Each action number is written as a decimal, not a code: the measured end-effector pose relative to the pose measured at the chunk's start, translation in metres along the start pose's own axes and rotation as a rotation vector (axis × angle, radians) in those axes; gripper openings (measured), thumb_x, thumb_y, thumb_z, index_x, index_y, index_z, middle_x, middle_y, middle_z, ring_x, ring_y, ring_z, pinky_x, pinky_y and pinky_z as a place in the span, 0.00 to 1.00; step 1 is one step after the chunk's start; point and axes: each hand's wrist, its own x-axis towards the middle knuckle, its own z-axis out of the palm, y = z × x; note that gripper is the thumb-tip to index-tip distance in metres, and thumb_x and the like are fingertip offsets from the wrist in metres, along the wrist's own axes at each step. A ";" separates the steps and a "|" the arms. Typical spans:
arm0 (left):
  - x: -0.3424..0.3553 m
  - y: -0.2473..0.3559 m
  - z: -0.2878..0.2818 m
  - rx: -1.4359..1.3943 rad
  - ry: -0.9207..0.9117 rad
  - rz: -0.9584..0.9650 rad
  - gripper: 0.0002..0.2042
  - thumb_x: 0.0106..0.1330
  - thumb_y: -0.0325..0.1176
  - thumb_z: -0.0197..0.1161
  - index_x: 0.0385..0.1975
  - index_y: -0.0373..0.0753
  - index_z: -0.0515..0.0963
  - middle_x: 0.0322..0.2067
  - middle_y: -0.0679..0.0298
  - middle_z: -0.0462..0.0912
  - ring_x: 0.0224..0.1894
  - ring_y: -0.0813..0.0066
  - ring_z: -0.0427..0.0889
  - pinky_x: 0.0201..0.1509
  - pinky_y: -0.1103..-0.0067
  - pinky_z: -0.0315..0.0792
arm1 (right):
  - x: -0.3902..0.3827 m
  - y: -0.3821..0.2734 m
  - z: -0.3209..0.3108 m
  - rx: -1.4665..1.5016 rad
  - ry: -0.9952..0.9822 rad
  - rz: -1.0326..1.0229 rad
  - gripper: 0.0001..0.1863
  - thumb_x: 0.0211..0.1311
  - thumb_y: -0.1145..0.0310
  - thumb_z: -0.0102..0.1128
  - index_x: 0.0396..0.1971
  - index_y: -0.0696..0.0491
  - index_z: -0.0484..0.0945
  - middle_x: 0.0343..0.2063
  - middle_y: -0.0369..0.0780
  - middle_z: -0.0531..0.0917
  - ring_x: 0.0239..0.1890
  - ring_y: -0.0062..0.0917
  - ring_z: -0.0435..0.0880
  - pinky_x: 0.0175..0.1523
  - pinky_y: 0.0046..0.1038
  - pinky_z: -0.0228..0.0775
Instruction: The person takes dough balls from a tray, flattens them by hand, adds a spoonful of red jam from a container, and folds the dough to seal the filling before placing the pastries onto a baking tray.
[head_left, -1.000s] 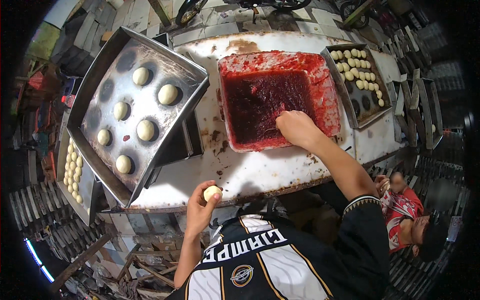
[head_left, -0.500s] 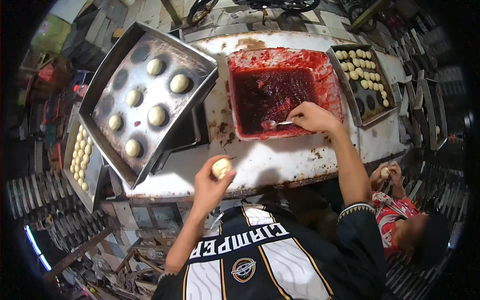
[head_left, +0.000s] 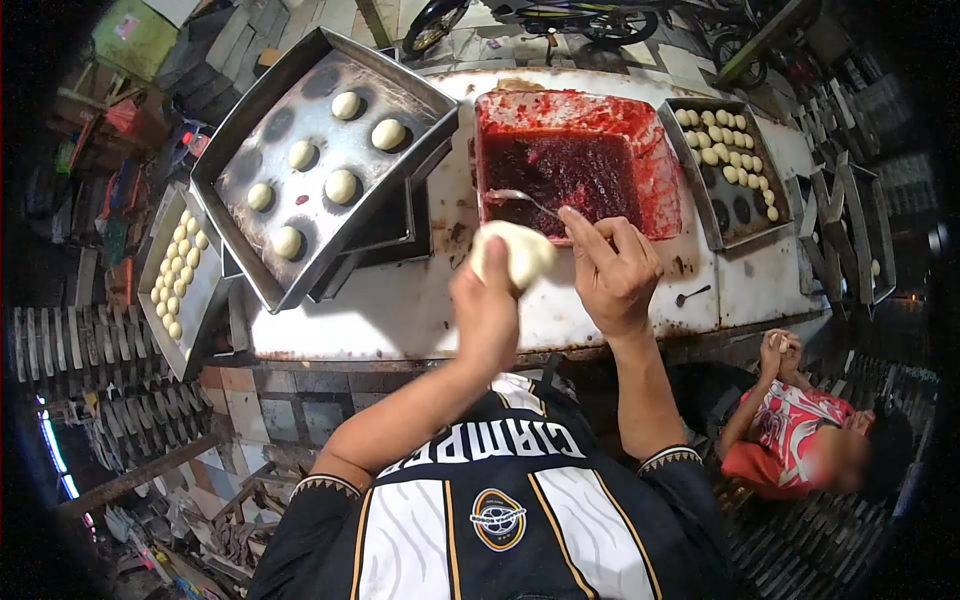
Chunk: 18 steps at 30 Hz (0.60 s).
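A pale piece of dough [head_left: 516, 257], slightly blurred, is gripped in my left hand [head_left: 487, 315] above the table's near side. Close to its right, my right hand [head_left: 618, 270] pinches the handle of a metal spoon [head_left: 522, 197]. The spoon's bowl end points left over the tub [head_left: 655, 165], which contains dark red filling [head_left: 560, 175] and is smeared with red along its walls. On the left, a tilted metal baking tray [head_left: 300, 225] carries several dough balls [head_left: 342, 186], spaced apart.
Another tray [head_left: 745, 228] with rows of dough balls lies right of the tub; one more [head_left: 190, 325] is at far left. A small dark spoon [head_left: 693, 296] rests on the white table [head_left: 420, 325]. At lower right, another person [head_left: 790, 425] holds something pale.
My left hand has moved up and right with the dough. My right hand has brought the spoon up from the filling, and both hands are now close together.
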 end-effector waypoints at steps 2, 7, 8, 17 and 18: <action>0.022 0.027 -0.003 -0.150 0.092 -0.193 0.30 0.82 0.55 0.46 0.54 0.28 0.78 0.45 0.52 0.87 0.47 0.65 0.87 0.54 0.73 0.81 | -0.015 0.006 -0.005 -0.052 0.005 -0.123 0.21 0.53 0.77 0.70 0.48 0.44 0.90 0.25 0.33 0.75 0.27 0.27 0.78 0.31 0.32 0.71; 0.020 0.066 -0.033 -0.213 -0.109 -0.585 0.43 0.76 0.66 0.44 0.61 0.21 0.71 0.52 0.43 0.82 0.51 0.59 0.85 0.58 0.74 0.80 | -0.070 0.002 0.018 -0.012 -0.057 -0.114 0.23 0.52 0.80 0.68 0.49 0.45 0.90 0.25 0.34 0.75 0.26 0.26 0.77 0.29 0.31 0.71; 0.021 0.066 -0.041 -0.218 -0.102 -0.628 0.42 0.76 0.66 0.45 0.61 0.23 0.72 0.53 0.45 0.83 0.51 0.61 0.85 0.59 0.75 0.80 | -0.079 -0.002 0.021 0.007 -0.046 -0.098 0.22 0.53 0.79 0.68 0.49 0.46 0.90 0.25 0.34 0.75 0.26 0.26 0.77 0.29 0.30 0.71; -0.009 0.052 -0.107 -0.107 -0.231 -0.242 0.27 0.73 0.40 0.58 0.67 0.31 0.66 0.60 0.49 0.79 0.64 0.62 0.80 0.67 0.74 0.76 | -0.263 0.048 0.095 -0.179 -0.227 0.393 0.20 0.60 0.78 0.66 0.54 0.50 0.85 0.39 0.41 0.79 0.41 0.37 0.80 0.48 0.40 0.76; -0.014 0.051 -0.108 0.065 -0.309 -0.164 0.28 0.69 0.27 0.62 0.69 0.33 0.63 0.62 0.49 0.78 0.66 0.62 0.79 0.66 0.74 0.75 | -0.275 0.053 0.100 -0.228 -0.332 0.478 0.24 0.61 0.77 0.66 0.58 0.50 0.82 0.45 0.42 0.78 0.48 0.39 0.78 0.56 0.43 0.71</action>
